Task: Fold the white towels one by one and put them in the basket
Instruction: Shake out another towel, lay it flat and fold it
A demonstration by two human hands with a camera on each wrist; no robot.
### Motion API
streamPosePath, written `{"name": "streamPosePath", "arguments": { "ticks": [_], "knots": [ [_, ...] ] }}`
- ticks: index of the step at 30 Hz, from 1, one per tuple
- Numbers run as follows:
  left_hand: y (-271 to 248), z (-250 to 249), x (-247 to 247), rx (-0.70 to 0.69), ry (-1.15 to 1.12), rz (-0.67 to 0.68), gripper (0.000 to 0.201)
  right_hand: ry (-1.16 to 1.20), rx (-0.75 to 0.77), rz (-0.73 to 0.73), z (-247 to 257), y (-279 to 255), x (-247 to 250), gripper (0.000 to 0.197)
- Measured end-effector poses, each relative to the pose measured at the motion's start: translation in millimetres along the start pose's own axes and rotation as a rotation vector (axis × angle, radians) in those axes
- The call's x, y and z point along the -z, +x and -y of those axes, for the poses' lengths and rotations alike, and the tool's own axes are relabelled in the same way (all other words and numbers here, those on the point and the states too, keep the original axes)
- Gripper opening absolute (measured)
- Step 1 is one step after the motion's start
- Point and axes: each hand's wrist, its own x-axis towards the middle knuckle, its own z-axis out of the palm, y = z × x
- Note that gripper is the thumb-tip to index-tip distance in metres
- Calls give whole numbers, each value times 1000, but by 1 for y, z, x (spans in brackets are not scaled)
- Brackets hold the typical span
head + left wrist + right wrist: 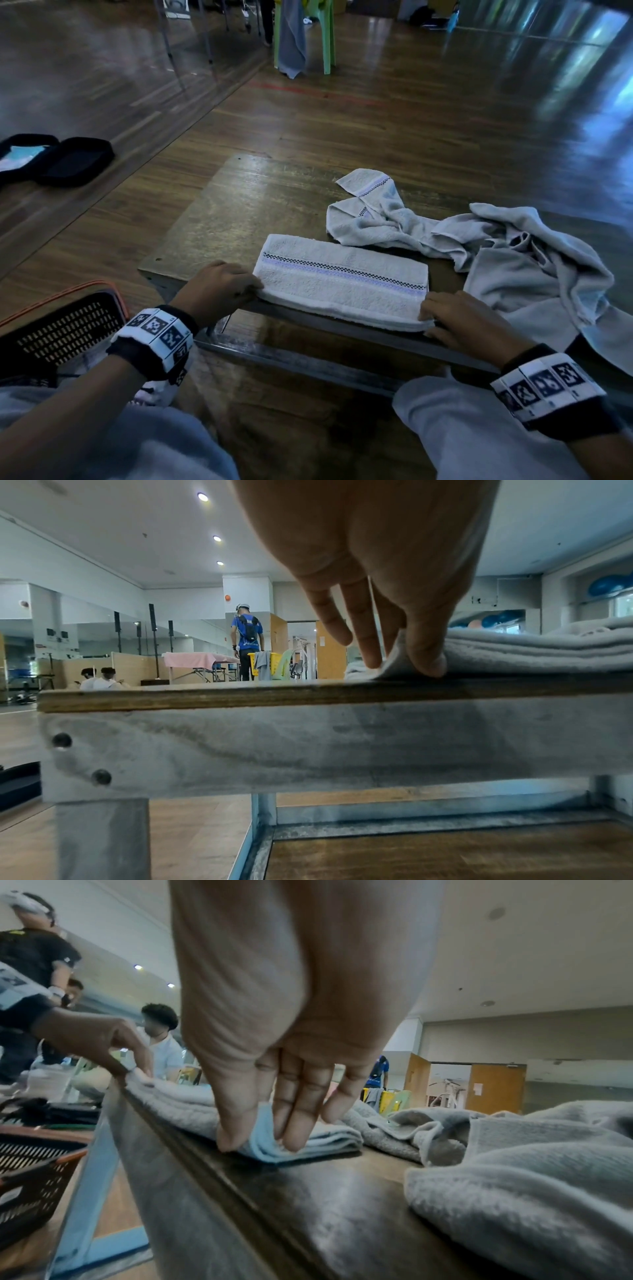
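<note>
White terry, folded into a long rectangle with a checked and lilac stripe, the folded towel (pixel 342 279) lies at the wooden desk's (pixel 219 212) near edge. The left hand (pixel 219 286) and right hand (pixel 462 320) each pinch an end corner. Crumpled towels (pixel 496 246) lie just beyond; a black mesh basket (pixel 65 329) sits on the floor at left.

Head view high above the low table (pixel 219 219), looking forward and down, both wrist views very near the table's front edge (pixel 308 696), looking across its top, all three sharing the folded towel (pixel 342 279)
</note>
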Motion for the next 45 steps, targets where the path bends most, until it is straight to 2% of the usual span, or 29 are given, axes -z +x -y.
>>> {"name": "streamPosePath", "arguments": {
  "ticks": [3,7,10,12,14,16,18,19,22,24,28,31,33,35,37,39,42,45],
  "knots": [
    [2,1,10,10,-28,-50,35,169,-63,-13,-10,-1,10,16],
    [12,-1,36,38,-174,-158,20,391,-118,-170,-21,-4,28,25],
    [18,-7,62,72,-347,-221,18,487,-156,-242,-26,-9,51,27],
    [20,-10,78,86,-426,-191,23,599,-161,-260,-26,-11,67,8],
    [21,-6,86,84,-476,-123,29,691,-160,-244,-28,-11,78,22],
    [26,-2,88,115,-497,-2,29,749,-182,-131,-32,-3,83,19],
    [34,2,80,163,-451,138,17,718,-232,48,-38,12,80,8],
    [39,5,72,182,-404,193,14,651,-262,116,-42,20,75,11],
    [58,14,40,238,-263,280,18,570,-316,244,-53,47,57,11],
    [69,22,21,279,-199,268,19,505,-328,278,-57,63,47,11],
    [86,29,-1,403,-75,212,19,318,-370,230,-64,85,34,9],
    [94,16,-5,458,34,158,31,184,-421,234,-71,93,28,16],
    [96,-5,-3,429,54,138,38,101,-429,218,-69,94,28,17],
    [95,-35,-3,328,60,150,38,49,-386,191,-58,93,31,18],
    [87,-67,-6,205,87,201,40,71,-310,191,-39,89,31,23],
    [77,-87,-14,124,114,269,42,102,-252,255,-20,80,32,28],
    [65,-88,-26,112,97,320,45,-34,-212,362,-3,69,28,36],
    [63,-71,-25,124,130,303,43,-70,-161,348,4,65,22,43]
  ]
}}
